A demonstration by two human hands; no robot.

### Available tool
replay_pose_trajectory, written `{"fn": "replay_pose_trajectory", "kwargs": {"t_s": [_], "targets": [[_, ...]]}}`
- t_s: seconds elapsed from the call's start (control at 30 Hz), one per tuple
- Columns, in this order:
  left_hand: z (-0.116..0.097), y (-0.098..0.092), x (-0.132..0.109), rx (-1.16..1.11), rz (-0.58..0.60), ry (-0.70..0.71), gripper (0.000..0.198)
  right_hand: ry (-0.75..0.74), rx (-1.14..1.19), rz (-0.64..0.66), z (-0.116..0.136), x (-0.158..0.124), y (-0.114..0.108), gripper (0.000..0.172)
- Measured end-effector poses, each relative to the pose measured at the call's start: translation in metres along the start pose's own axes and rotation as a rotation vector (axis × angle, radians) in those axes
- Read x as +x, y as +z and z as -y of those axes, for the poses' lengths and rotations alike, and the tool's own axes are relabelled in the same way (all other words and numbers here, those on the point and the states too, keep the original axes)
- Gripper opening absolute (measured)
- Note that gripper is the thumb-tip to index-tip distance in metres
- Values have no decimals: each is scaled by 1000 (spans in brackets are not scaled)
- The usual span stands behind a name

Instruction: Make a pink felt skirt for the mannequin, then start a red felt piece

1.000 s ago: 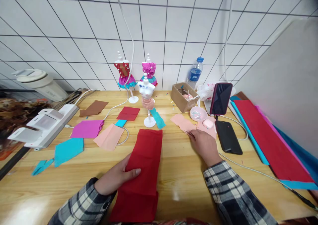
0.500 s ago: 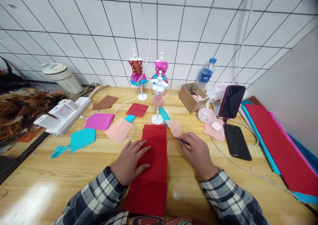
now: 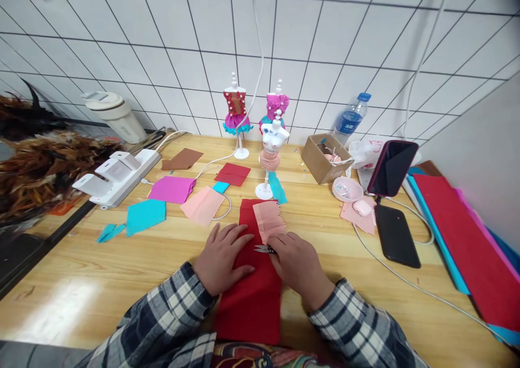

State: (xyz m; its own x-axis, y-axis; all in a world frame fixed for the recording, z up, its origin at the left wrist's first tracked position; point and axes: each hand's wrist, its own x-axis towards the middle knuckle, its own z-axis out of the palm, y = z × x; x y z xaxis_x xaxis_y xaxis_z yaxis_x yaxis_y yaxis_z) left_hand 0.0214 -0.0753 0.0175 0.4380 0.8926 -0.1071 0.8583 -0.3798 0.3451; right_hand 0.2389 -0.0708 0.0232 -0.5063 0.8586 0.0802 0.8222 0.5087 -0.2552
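The left hand (image 3: pixel 222 257) lies flat, open, on the soft, limp red crepe paper (image 3: pixel 254 281), while the right hand (image 3: pixel 296 262) grips small scissors (image 3: pixel 263 249) pinching a flimsy pink piece (image 3: pixel 268 220).

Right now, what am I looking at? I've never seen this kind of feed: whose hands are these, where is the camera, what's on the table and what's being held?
There is no machine. A person wears one camera on the head, looking down at their own hands in plaid sleeves.

The left hand lies flat on a red sheet on the wooden table. The right hand holds small scissors and a pink piece that lies over the red sheet.

Behind stand three small dress forms. Coloured scraps and a power strip lie to the left; a box, bottle and two phones to the right.
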Motion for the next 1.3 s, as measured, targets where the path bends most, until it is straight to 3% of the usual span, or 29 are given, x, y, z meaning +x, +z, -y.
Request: {"fn": "replay_pose_trajectory", "kwargs": {"t_s": [0.17, 0.33, 0.43, 0.53, 0.63, 0.73, 0.83, 0.93, 1.13, 1.23, 1.3], "targets": [[0, 1, 1, -11, -4, -5, 61, 110, 91, -7, 4, 6, 4, 10], [1, 2, 0, -26, -18, 1, 63, 138, 380, -54, 3, 14, 11, 22], [2, 3, -1, -28, -33, 7, 63, 108, 548, -128, -3, 14, 12, 29], [4, 5, -1, -29, -38, 12, 62, 171, 640, -225, -11, 13, 13, 31], [4, 5, -1, -30, -46, 19, 62, 193, 538, -196, -17, 13, 12, 27], [1, 4, -1, -6, -87, -30, 70, 105, 310, -55, -19, 14, 12, 23], [-4, -2, -2, 99, -138, -282, 75, 139, 178, -1, -25, 13, 10, 21], [-7, -9, -3, 146, -95, -440, 61, 276, 110, -38, -42, 7, 7, 20], [-6, -17, -4, 29, 8, -332, 26, 428, 33, -93, -89, -9, -5, 25], [-3, -17, -2, -134, 9, -262, 16, 512, 36, -210, -94, -14, -13, 40], [-3, -17, -1, -286, -7, -254, 18, 526, 212, -238, -87, -16, -17, 41]]}}
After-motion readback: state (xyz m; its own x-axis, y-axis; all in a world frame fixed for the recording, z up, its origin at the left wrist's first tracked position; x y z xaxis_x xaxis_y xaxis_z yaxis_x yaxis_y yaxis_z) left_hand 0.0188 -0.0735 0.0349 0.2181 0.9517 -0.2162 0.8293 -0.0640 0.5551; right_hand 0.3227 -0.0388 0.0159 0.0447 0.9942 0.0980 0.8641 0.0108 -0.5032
